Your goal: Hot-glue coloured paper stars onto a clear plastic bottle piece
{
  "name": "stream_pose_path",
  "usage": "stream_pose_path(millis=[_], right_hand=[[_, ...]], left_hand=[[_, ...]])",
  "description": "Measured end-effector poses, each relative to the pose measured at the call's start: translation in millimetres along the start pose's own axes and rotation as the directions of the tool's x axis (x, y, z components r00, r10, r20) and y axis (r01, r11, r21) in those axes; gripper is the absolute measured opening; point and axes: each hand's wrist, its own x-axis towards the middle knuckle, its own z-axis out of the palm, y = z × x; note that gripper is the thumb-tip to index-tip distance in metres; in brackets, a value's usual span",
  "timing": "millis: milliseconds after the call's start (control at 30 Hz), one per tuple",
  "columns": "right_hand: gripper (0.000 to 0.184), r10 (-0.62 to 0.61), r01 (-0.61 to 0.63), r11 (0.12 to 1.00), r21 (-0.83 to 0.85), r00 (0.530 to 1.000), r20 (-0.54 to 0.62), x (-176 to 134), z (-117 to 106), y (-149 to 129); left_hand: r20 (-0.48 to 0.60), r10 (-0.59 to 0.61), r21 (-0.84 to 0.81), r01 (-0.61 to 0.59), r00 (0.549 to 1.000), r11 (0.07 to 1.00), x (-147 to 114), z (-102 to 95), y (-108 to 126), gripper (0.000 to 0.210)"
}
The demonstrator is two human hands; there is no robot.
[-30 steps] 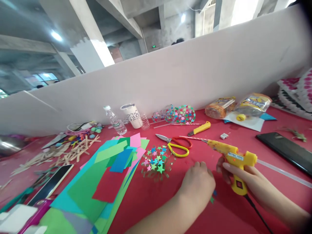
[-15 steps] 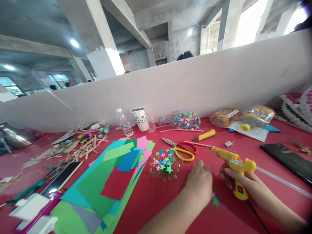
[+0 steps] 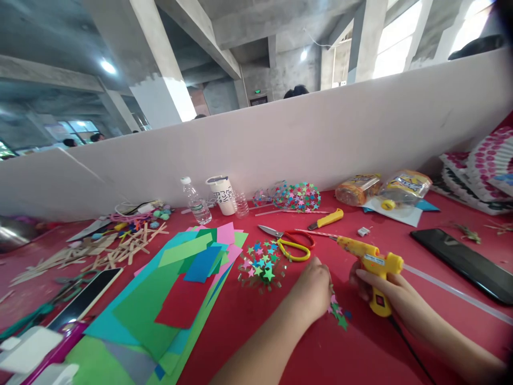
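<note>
My right hand (image 3: 387, 286) is wrapped round the handle of a yellow glue gun (image 3: 382, 267), its nozzle pointing left and its cord trailing down. Its nozzle end is close to a thin patterned strip (image 3: 316, 233). My left hand (image 3: 312, 289) rests low over the red table with its fingers curled together; whatever they pinch is hidden. Beside that hand lie loose paper stars (image 3: 340, 314), pink, green and blue. To its left stands a clear plastic piece (image 3: 264, 264) with flared strips, covered in colored stars. Red-and-yellow-handled scissors (image 3: 294, 246) lie just beyond.
Colored paper sheets (image 3: 176, 278) spread on the left, near wooden sticks (image 3: 128, 246) and a phone (image 3: 86, 299). Along the white partition (image 3: 240, 144) stand a water bottle (image 3: 196, 203) and a cup (image 3: 222, 195). A yellow cutter (image 3: 326, 219) and a black phone (image 3: 460, 262) lie rightward.
The whole view has swung a little to the right. My left hand has shifted slightly left, uncovering more loose stars. The glue gun stays in my right hand.
</note>
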Motion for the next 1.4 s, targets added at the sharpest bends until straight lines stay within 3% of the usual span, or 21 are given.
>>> stream_pose_path(millis=[500, 733, 900, 1167, 1267, 1400], right_hand=[[0.03, -0.053, 0.053, 0.999, -0.009, 0.998, -0.022, -4, 13, -15], [0.025, -0.057, 0.057, 0.998, -0.013, 0.998, -0.003, -2, 15, -25], [0.013, -0.022, 0.021, 1.0, 0.014, 0.998, 0.051, -2, 24, -42], [0.02, 0.001, -0.005, 1.0, 0.016, 0.972, 0.235, -18, 57, -32], [0.017, 0.017, -0.013, 1.0, -0.019, 0.974, 0.227, -23, 56, -24], [0.014, 0.027, -0.014, 0.998, -0.058, 0.974, 0.223, -28, 52, -25]], left_hand=[[0.015, -0.031, -0.121, 0.032, 0.999, 0.992, -3, -6.9, 2, 0.024], [-0.055, -0.105, -0.334, 0.08, 0.993, 0.939, -6, -7.3, 6, 0.012], [-0.029, -0.177, -0.664, 0.114, 0.984, 0.739, -26, -15.5, 20, 0.004], [0.021, -0.305, -0.951, 0.113, 0.952, 0.289, -67, -22.4, 16, 0.026], [0.044, -0.306, -0.961, 0.123, 0.951, 0.246, -74, -15.0, 12, 0.023], [0.013, -0.299, -0.945, 0.109, 0.954, 0.308, -76, -3.5, 10, 0.017]])
